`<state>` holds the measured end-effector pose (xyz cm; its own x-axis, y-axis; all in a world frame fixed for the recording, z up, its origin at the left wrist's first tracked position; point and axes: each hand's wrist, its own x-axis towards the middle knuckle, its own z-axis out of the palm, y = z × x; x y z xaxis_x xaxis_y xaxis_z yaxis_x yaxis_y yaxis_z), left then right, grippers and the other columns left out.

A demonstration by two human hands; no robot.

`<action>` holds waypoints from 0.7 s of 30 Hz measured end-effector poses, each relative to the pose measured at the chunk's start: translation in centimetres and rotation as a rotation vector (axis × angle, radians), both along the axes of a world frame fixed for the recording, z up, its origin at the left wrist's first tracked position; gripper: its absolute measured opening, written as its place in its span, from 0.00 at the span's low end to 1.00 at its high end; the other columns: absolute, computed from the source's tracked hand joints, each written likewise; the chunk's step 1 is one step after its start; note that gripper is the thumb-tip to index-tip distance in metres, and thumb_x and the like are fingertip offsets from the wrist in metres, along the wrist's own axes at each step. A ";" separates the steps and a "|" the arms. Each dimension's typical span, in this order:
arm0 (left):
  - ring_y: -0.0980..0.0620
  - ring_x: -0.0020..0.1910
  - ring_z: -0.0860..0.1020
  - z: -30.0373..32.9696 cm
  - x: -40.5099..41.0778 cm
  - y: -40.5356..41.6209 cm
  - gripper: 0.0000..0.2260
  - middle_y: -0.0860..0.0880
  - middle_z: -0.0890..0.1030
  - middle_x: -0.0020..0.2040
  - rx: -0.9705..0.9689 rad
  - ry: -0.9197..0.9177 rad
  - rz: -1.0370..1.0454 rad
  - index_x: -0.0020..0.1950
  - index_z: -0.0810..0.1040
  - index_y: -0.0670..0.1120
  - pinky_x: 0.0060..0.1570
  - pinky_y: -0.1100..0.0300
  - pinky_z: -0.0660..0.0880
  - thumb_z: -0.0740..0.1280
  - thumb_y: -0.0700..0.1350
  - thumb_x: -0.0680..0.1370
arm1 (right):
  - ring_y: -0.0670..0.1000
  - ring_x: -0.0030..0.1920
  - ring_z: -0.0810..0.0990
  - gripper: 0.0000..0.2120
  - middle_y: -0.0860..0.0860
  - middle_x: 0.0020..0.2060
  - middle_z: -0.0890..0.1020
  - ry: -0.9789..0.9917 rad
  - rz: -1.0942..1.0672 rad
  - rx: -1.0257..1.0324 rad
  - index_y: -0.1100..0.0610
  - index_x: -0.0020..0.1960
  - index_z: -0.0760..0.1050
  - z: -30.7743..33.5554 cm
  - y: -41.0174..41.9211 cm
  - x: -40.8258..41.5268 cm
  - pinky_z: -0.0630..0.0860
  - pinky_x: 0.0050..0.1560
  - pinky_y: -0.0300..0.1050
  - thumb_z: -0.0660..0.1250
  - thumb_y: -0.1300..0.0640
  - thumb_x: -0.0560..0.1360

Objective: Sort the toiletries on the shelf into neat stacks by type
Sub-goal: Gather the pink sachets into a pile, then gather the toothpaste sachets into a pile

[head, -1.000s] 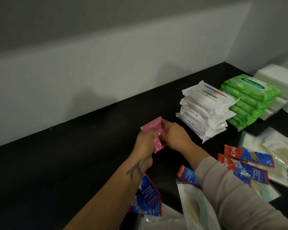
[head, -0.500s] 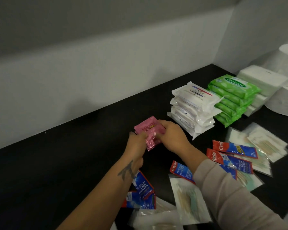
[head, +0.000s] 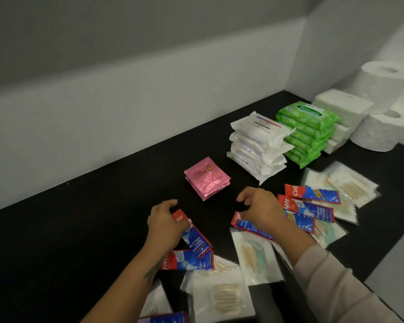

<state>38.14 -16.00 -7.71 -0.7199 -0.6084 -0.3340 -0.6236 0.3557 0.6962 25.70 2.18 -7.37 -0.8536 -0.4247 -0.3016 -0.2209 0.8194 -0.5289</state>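
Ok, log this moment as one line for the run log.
pink sachet stack: set down, free | left hand: gripping toothpaste sachet | right hand: over another toothpaste sachet | cotton bud packets: unsorted

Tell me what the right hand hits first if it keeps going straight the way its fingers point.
Probably the pink sachet stack: the right hand points up-left toward it over bare black shelf. Depth is uncertain, so it might pass just beside it.

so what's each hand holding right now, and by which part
The left hand pinches a toothpaste sachet at its red top end. The right hand has curled fingers over another sachet; whether it grips it cannot be told.
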 end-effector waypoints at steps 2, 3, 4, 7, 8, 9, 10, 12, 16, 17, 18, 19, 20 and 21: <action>0.45 0.71 0.61 -0.1 0.3 -0.1 0.33 0.46 0.60 0.71 -0.080 -0.113 -0.021 0.72 0.64 0.50 0.67 0.50 0.65 0.74 0.46 0.70 | 0.52 0.58 0.74 0.20 0.51 0.57 0.75 0.027 -0.007 0.108 0.49 0.56 0.74 -0.2 0.6 0.2 0.75 0.58 0.49 0.75 0.58 0.67; 0.45 0.71 0.61 0.0 0.3 -0.2 0.35 0.45 0.59 0.71 -0.108 -0.169 -0.027 0.72 0.63 0.50 0.67 0.50 0.64 0.75 0.48 0.69 | 0.53 0.58 0.74 0.21 0.52 0.57 0.74 0.048 -0.007 0.154 0.50 0.57 0.73 -0.3 0.9 0.2 0.75 0.58 0.49 0.75 0.57 0.67; 0.45 0.71 0.60 0.1 0.2 -0.2 0.37 0.45 0.59 0.71 -0.124 -0.225 -0.033 0.72 0.63 0.50 0.67 0.50 0.64 0.76 0.51 0.68 | 0.53 0.58 0.74 0.21 0.52 0.57 0.74 0.067 -0.007 0.190 0.51 0.57 0.73 -0.4 1.2 0.3 0.74 0.57 0.49 0.75 0.56 0.67; 0.44 0.70 0.62 0.1 -0.4 -0.4 0.43 0.44 0.59 0.71 -0.168 -0.359 -0.059 0.72 0.61 0.49 0.66 0.49 0.66 0.78 0.55 0.63 | 0.54 0.59 0.73 0.22 0.53 0.57 0.73 0.084 -0.030 0.249 0.52 0.59 0.71 -0.9 1.9 0.7 0.74 0.57 0.50 0.74 0.56 0.68; 0.44 0.70 0.62 0.0 -0.6 -0.5 0.44 0.44 0.59 0.70 -0.189 -0.393 -0.073 0.72 0.61 0.48 0.66 0.49 0.67 0.79 0.56 0.62 | 0.55 0.60 0.72 0.21 0.53 0.57 0.73 0.089 -0.039 0.251 0.53 0.59 0.71 -1.1 2.1 0.8 0.74 0.57 0.51 0.73 0.57 0.69; 0.44 0.69 0.63 -0.1 -0.9 -0.5 0.45 0.44 0.59 0.70 -0.206 -0.418 -0.087 0.73 0.60 0.48 0.66 0.50 0.67 0.79 0.56 0.62 | 0.55 0.60 0.72 0.20 0.54 0.58 0.74 0.094 -0.045 0.249 0.53 0.59 0.71 -1.3 2.3 0.9 0.74 0.57 0.51 0.73 0.57 0.69; 0.44 0.69 0.63 -0.2 -1.1 -0.5 0.46 0.43 0.60 0.70 -0.214 -0.433 -0.095 0.73 0.60 0.47 0.66 0.49 0.67 0.79 0.56 0.62 | 0.55 0.60 0.73 0.20 0.54 0.58 0.74 0.095 -0.047 0.247 0.54 0.60 0.71 -1.4 2.4 1.0 0.74 0.57 0.52 0.72 0.57 0.69; 0.43 0.70 0.63 -0.3 -1.5 -0.6 0.47 0.43 0.60 0.70 -0.208 -0.446 -0.098 0.73 0.59 0.47 0.66 0.48 0.67 0.79 0.54 0.61 | 0.55 0.60 0.73 0.20 0.54 0.58 0.74 0.103 -0.045 0.251 0.54 0.60 0.71 -1.6 2.6 1.1 0.74 0.58 0.52 0.72 0.57 0.70; 0.43 0.70 0.63 -0.5 -1.9 -0.6 0.45 0.43 0.59 0.70 -0.191 -0.461 -0.103 0.73 0.59 0.47 0.66 0.47 0.68 0.79 0.53 0.62 | 0.54 0.60 0.74 0.19 0.54 0.57 0.76 0.109 -0.039 0.270 0.54 0.61 0.71 -1.7 2.6 1.1 0.74 0.58 0.50 0.71 0.57 0.71; 0.43 0.69 0.63 -0.5 -1.9 -0.6 0.45 0.43 0.59 0.70 -0.189 -0.463 -0.105 0.73 0.60 0.47 0.66 0.47 0.68 0.79 0.52 0.62 | 0.54 0.59 0.74 0.20 0.54 0.57 0.77 0.111 -0.035 0.280 0.54 0.61 0.71 -1.7 2.6 1.2 0.74 0.58 0.50 0.71 0.57 0.71; 0.43 0.69 0.63 -0.5 -2.0 -0.6 0.45 0.43 0.59 0.70 -0.189 -0.463 -0.105 0.73 0.60 0.47 0.66 0.47 0.68 0.79 0.52 0.62 | 0.54 0.59 0.74 0.20 0.54 0.56 0.77 0.113 -0.029 0.287 0.54 0.60 0.70 -1.8 2.6 1.2 0.74 0.58 0.50 0.71 0.56 0.71; 0.43 0.69 0.64 -0.5 -1.9 -0.6 0.45 0.43 0.59 0.70 -0.189 -0.460 -0.102 0.73 0.60 0.47 0.66 0.47 0.68 0.79 0.52 0.62 | 0.54 0.59 0.74 0.20 0.54 0.56 0.77 0.119 -0.026 0.290 0.54 0.60 0.70 -1.9 2.6 1.2 0.74 0.58 0.51 0.71 0.56 0.71; 0.43 0.69 0.64 -0.6 -1.9 -0.6 0.45 0.43 0.59 0.70 -0.190 -0.456 -0.098 0.73 0.60 0.47 0.66 0.47 0.68 0.79 0.52 0.62 | 0.54 0.59 0.74 0.20 0.53 0.56 0.77 0.126 -0.024 0.292 0.54 0.60 0.70 -1.9 2.6 1.3 0.74 0.58 0.51 0.71 0.56 0.71; 0.43 0.69 0.64 -0.6 -1.9 -0.6 0.45 0.43 0.60 0.69 -0.195 -0.450 -0.097 0.73 0.60 0.47 0.66 0.47 0.68 0.80 0.52 0.62 | 0.54 0.60 0.73 0.19 0.53 0.56 0.77 0.136 -0.020 0.296 0.54 0.60 0.70 -1.8 2.7 1.3 0.73 0.58 0.50 0.71 0.55 0.71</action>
<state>36.20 -16.63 -8.33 -0.5866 -0.6280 -0.5114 -0.8047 0.5234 0.2802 26.98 4.87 -9.18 -0.9021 -0.3179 -0.2919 -0.2551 0.9383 -0.2334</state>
